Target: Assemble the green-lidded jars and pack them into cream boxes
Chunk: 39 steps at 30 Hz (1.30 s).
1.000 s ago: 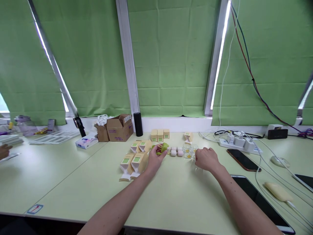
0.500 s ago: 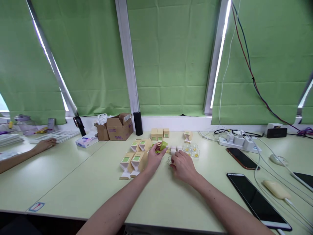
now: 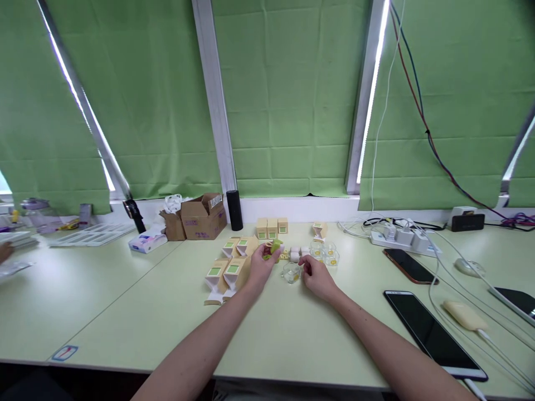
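Note:
Between the fingertips of my left hand is a small green object, its exact kind partly hidden by the fingers. My right hand has its fingers curled beside a few small white cylinders; whatever is in its fingertips is too small to tell. Just left of it a clear round cup with something yellow inside stands on the table, apart from the fingers. More clear cups with yellow centres stand together behind the right hand. Opened cream boxes with green labels sit left of my left hand.
Several cream boxes stand at the back, and an opened one farther right. A cardboard carton and a black cylinder are by the wall. Phones, a power strip and cables lie right. Another person's hand is far left.
My right hand has let go of the clear cup and shifted slightly right, leaving the cup standing in view. The other person's hand has moved left, mostly out of view.

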Each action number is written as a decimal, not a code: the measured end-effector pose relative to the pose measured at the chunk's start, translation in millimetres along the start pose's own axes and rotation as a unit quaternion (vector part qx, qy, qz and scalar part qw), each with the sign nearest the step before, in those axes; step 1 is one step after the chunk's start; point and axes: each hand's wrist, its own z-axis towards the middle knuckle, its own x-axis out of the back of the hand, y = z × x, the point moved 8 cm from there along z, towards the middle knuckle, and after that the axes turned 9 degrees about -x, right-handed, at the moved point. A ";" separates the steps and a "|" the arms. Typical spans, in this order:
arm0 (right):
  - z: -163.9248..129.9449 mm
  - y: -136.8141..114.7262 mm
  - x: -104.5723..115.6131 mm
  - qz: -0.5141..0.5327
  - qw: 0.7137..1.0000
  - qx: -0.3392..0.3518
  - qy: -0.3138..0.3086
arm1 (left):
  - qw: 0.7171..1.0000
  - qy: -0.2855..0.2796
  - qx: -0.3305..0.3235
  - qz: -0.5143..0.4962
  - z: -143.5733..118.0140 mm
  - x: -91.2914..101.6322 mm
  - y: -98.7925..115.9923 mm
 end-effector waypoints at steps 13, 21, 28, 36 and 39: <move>-4.9 -9.3 -4.0 -0.058 0.994 -0.058 -0.068 | 0.998 0.020 0.038 -0.052 21.9 -5.6 12.8; -2.7 -9.5 -6.6 -0.047 0.997 -0.032 -0.052 | 0.998 0.017 0.030 -0.046 7.5 -6.0 -3.1; 10.9 0.2 -9.2 0.119 0.988 -0.045 -0.088 | 1.000 0.000 0.021 0.007 1.0 -6.8 -12.3; 15.1 -2.8 -5.8 0.195 0.977 -0.036 -0.080 | 0.999 -0.023 0.013 0.022 -0.6 -8.8 -10.9; 9.3 -3.8 -2.5 0.214 0.974 -0.030 -0.074 | 0.999 -0.021 0.016 0.024 -0.8 -7.4 -13.4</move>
